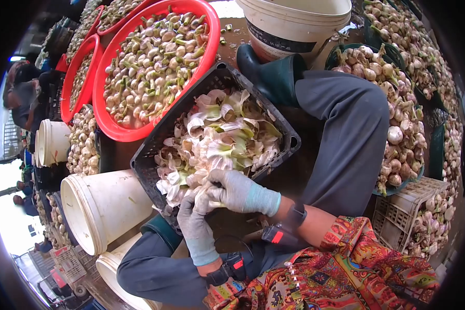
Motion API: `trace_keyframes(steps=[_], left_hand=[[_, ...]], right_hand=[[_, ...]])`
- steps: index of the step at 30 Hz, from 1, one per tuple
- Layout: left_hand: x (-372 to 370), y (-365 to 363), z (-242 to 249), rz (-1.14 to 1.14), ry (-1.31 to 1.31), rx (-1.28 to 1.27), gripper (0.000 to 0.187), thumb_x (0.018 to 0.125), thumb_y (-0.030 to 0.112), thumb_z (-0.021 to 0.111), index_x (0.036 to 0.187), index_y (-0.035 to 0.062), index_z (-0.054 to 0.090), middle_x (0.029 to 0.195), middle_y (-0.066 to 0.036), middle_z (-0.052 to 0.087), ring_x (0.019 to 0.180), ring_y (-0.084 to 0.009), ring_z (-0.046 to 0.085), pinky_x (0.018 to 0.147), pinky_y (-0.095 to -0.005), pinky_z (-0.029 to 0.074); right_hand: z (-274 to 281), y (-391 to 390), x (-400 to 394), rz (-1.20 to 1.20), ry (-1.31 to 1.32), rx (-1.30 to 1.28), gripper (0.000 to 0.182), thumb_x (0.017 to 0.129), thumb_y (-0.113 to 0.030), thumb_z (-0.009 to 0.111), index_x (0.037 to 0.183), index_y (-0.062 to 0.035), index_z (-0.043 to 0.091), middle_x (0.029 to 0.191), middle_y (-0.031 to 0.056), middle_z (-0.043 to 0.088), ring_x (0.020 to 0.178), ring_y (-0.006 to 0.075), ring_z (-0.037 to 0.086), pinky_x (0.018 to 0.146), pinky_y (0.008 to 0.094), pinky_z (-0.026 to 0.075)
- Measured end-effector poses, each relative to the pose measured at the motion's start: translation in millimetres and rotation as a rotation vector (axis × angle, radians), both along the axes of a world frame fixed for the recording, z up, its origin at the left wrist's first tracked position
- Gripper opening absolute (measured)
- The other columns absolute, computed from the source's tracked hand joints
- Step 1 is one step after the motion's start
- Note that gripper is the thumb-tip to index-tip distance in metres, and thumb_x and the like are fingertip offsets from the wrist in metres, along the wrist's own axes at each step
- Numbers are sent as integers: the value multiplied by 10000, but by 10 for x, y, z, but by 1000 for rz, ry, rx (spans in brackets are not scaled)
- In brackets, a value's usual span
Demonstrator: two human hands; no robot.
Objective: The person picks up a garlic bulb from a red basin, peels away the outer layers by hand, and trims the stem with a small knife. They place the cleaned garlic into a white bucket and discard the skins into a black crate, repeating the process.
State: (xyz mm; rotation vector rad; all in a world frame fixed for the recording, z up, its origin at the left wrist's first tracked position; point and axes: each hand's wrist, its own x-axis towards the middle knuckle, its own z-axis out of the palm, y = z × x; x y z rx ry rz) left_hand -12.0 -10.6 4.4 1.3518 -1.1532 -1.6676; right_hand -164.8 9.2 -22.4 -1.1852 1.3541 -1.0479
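My left hand point(197, 230), in a grey glove with a pale blue cuff, is closed round the lower side of a whitish garlic bulb point(203, 200). Pressed against the same bulb from the other side is my right hand point(243, 192), gloved alike, its fingers pinching the bulb's skin. Fingers partly hide the bulb. Both hands are over the near edge of a black plastic crate point(266, 173) between my knees. Loose garlic skins point(225, 137), white with green and purplish streaks, fill the crate.
A red tub point(213, 49) of trimmed garlic in water stands beyond the crate. White buckets point(106, 204) stand at left, another bucket point(294, 28) at the top. Heaped untrimmed garlic point(398, 132) lies at right, near a beige crate point(392, 222). A person point(26, 93) is at far left.
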Motion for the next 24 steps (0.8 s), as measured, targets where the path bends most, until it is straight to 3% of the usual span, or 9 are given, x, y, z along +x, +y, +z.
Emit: trace_keyframes(steps=[3,7,11,14,17,19,20,22,24], left_hand=[[-17,12,-88,78,122,54,309,868,129,640,1101,-69,589,1058,-121,625,960,-168,599,866,-288,473],[-76,-55,-142,83,181,136,333,850,124,640,1117,-51,547,1070,-105,607,968,-160,592,868,-281,464],[-69,-58,-114,-80,95,175,394,841,118,608,1183,-41,493,1100,-106,581,1000,-181,572,900,-311,449],[14,-23,-110,-53,220,166,413,839,116,629,1189,-49,485,1131,-131,568,1025,-221,576,902,-341,479],[84,25,-67,156,667,235,426,894,173,614,1215,-65,465,1152,-191,558,1083,-312,560,986,-455,462],[149,-6,-105,223,716,215,426,896,175,612,1221,-59,467,1165,-184,558,1083,-306,561,987,-454,462],[183,-21,-127,301,754,220,427,899,178,610,1227,-54,468,1178,-178,558,1082,-300,562,988,-453,462],[143,-21,-103,351,768,192,418,898,187,612,1226,-36,479,1190,-147,562,1085,-279,562,987,-430,465],[73,-37,-104,267,702,91,381,902,178,608,1215,-9,499,1194,-120,569,1093,-252,558,966,-392,467]], right_hand=[[-131,-102,-6,-148,-205,196,284,859,-147,587,1079,30,552,917,189,637,880,245,619,776,338,479],[-156,-166,-51,-176,-230,106,306,867,-142,573,1116,31,527,1021,222,605,944,274,598,817,346,462],[-191,-130,39,-135,-21,103,212,864,-143,566,996,22,550,895,228,591,837,331,597,752,384,463],[-298,-250,-72,-459,-43,159,159,849,-137,575,933,-2,570,752,195,591,724,356,590,682,412,472],[-277,-294,-232,-464,171,-17,163,851,-135,578,965,-19,587,773,186,601,741,327,604,685,393,482],[-129,-272,-206,-459,738,12,185,828,-158,628,960,-29,612,769,156,609,743,283,616,680,361,490],[-62,-255,-177,-459,741,-15,185,828,-158,628,960,-29,612,769,156,609,743,283,616,680,361,490],[141,-152,-113,-411,404,-127,243,807,-235,684,940,-38,637,779,132,622,740,250,622,676,344,494],[246,-92,-29,-154,11,-78,309,816,-320,693,917,-30,660,777,112,658,732,223,638,692,319,501]])
